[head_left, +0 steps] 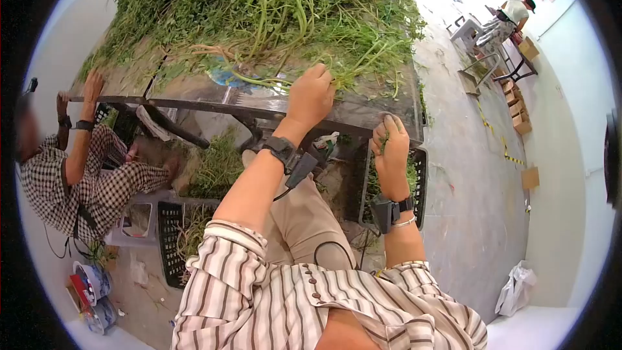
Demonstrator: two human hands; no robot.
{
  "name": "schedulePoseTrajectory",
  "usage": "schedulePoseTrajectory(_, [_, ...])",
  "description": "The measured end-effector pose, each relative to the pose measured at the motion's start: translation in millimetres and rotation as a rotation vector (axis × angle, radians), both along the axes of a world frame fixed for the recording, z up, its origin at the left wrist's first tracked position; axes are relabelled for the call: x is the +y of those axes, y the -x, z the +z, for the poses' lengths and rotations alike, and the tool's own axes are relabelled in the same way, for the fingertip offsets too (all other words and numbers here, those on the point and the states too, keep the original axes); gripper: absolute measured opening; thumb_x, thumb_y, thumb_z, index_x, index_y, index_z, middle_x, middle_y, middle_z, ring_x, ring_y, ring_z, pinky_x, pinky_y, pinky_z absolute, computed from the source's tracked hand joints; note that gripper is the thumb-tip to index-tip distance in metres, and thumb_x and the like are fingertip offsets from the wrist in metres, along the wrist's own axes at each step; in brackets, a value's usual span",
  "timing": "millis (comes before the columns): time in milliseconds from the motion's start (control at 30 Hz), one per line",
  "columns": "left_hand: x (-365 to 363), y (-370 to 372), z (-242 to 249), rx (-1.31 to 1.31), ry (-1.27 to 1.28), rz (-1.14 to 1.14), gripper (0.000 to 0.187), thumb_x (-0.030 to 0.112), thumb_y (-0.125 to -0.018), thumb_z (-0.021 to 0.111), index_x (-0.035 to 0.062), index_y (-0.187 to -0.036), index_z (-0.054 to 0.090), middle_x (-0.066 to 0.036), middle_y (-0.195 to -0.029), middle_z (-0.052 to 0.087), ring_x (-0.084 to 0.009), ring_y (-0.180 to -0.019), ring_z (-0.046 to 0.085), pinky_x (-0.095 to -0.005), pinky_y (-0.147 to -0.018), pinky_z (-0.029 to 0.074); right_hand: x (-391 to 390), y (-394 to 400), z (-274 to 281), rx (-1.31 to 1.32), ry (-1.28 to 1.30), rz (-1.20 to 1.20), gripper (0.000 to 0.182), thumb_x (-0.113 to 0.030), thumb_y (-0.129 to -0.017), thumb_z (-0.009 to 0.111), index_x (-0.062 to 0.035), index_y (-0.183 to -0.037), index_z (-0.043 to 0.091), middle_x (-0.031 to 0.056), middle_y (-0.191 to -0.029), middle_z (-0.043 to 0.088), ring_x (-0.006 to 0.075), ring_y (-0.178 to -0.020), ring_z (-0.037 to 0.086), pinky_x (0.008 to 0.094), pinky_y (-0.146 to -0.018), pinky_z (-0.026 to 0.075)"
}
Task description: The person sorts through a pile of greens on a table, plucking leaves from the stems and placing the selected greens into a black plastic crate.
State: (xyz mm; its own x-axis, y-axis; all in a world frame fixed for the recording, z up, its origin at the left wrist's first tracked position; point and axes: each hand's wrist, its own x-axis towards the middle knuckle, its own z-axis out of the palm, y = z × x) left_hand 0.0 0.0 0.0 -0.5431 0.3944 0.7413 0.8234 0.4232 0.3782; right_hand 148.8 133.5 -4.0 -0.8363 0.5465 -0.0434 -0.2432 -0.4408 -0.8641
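A big heap of leafy green plants [253, 6] covers the far part of the dark table [259, 98]. Near the table's front edge my left hand [311, 98] is closed, and a long green stem [262, 81] runs into its fingers. My right hand [391, 155] is at the table's front right corner, fingers curled round a small bit of green leaves [383, 141]. Loose stems [366, 65] spread on the tabletop beyond both hands. Under the heap's near edge is a blue and clear plastic piece [228, 78].
At the left sits a person in checked clothes [103, 162], a hand on the table edge. Black crates [170, 240] with greens stand below the table. Another person [508, 19] bends over a table at the far right, near cardboard boxes [518, 113]. A white bag [516, 288] lies lower right.
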Motion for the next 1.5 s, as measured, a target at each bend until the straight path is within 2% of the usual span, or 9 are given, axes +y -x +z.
schedulePoseTrajectory(400, [3, 0, 4, 0.007, 0.023, 0.025, 0.009, 0.007, -0.077, 0.06, 0.0009, -0.076, 0.053, -0.012, -0.085, 0.051, -0.0329, -0.082, 0.055, -0.0426, -0.067, 0.048, 20, -3, 1, -0.043, 0.016, -0.056, 0.013, -0.018, -0.093, 0.055, -0.0051, -0.094, 0.052, -0.0045, -0.059, 0.036, 0.006, -0.047, 0.03, 0.0233, -0.04, 0.024])
schedulePoseTrajectory(600, [4, 1, 3, -0.002, 0.016, 0.019, 0.009, 0.006, -0.076, 0.06, 0.0007, -0.076, 0.053, -0.012, -0.085, 0.051, -0.0328, -0.083, 0.054, -0.0427, -0.068, 0.047, 58, 32, 41, -0.145, -0.293, -0.159, 0.017, -0.02, -0.091, 0.056, -0.0044, -0.097, 0.059, -0.0038, -0.061, 0.044, 0.0051, -0.045, 0.034, 0.0229, -0.039, 0.025])
schedulePoseTrajectory(700, [3, 0, 4, 0.009, 0.003, 0.025, 0.009, 0.006, -0.076, 0.059, 0.0005, -0.076, 0.052, -0.013, -0.085, 0.05, -0.0332, -0.083, 0.054, -0.043, -0.068, 0.047, 94, 59, 42, -0.204, -0.523, -0.143, 0.022, -0.02, -0.089, 0.058, -0.003, -0.102, 0.065, 0.0, -0.068, 0.056, 0.0075, -0.053, 0.046, 0.0244, -0.047, 0.037])
schedulePoseTrajectory(800, [2, -1, 4, 0.019, -0.008, 0.004, 0.009, 0.004, -0.075, 0.059, 0.0003, -0.075, 0.052, -0.013, -0.084, 0.05, -0.0336, -0.083, 0.054, -0.0432, -0.068, 0.047, 105, 79, 50, -0.16, -0.879, -0.245, 0.03, -0.019, -0.087, 0.058, 0.0003, -0.108, 0.064, 0.008, -0.09, 0.067, 0.0161, -0.08, 0.058, 0.0284, -0.076, 0.045])
schedulePoseTrajectory(933, [1, -3, 5, -0.008, 0.013, 0.008, 0.009, 0.003, -0.073, 0.059, 0.0, -0.075, 0.051, -0.013, -0.083, 0.049, -0.0337, -0.082, 0.053, -0.043, -0.068, 0.047, 109, 98, 63, -0.107, -1.13, -0.289, 0.03, -0.019, -0.088, 0.056, -0.0014, -0.11, 0.064, 0.0099, -0.093, 0.068, 0.0185, -0.082, 0.059, 0.0296, -0.077, 0.045])
schedulePoseTrajectory(1133, [-1, -2, 5, -0.033, 0.036, -0.01, 0.01, 0.005, -0.074, 0.062, -0.001, -0.075, 0.053, -0.015, -0.086, 0.052, -0.0353, -0.083, 0.054, -0.0447, -0.067, 0.047, 119, 122, 71, -0.045, -1.353, -0.133, 0.034, -0.018, -0.088, 0.054, -0.005, -0.119, 0.06, 0.0153, -0.114, 0.064, 0.0287, -0.105, 0.059, 0.0347, -0.09, 0.045])
schedulePoseTrajectory(1200, [-2, -1, 6, -0.062, 0.06, -0.016, 0.011, 0.006, -0.077, 0.064, -0.002, -0.077, 0.056, -0.018, -0.091, 0.055, -0.0372, -0.084, 0.055, -0.0468, -0.067, 0.047, 122, 126, 75, -0.256, -1.395, 0.02, 0.036, -0.019, -0.087, 0.056, -0.0049, -0.12, 0.059, 0.0177, -0.119, 0.061, 0.0318, -0.11, 0.057, 0.0351, -0.093, 0.045])
schedulePoseTrajectory(1333, [-1, -2, 5, -0.038, 0.004, -0.019, 0.012, 0.005, -0.075, 0.064, -0.0017, -0.075, 0.055, -0.018, -0.09, 0.054, -0.0373, -0.083, 0.055, -0.0459, -0.067, 0.047, 125, 123, 73, -0.276, -1.496, 0.011, 0.038, -0.02, -0.085, 0.058, -0.0035, -0.119, 0.059, 0.0193, -0.118, 0.06, 0.0335, -0.111, 0.056, 0.0349, -0.094, 0.044])
schedulePoseTrajectory(1500, [-1, 0, 5, -0.029, 0.037, -0.002, 0.011, 0.005, -0.076, 0.064, -0.0017, -0.076, 0.056, -0.017, -0.09, 0.055, -0.0371, -0.083, 0.055, -0.0441, -0.065, 0.048, 124, 108, 86, -0.41, -1.373, 0.15, 0.036, -0.022, -0.081, 0.063, 0.0046, -0.104, 0.06, 0.016, -0.098, 0.066, 0.0285, -0.078, 0.063, 0.0354, -0.074, 0.048])
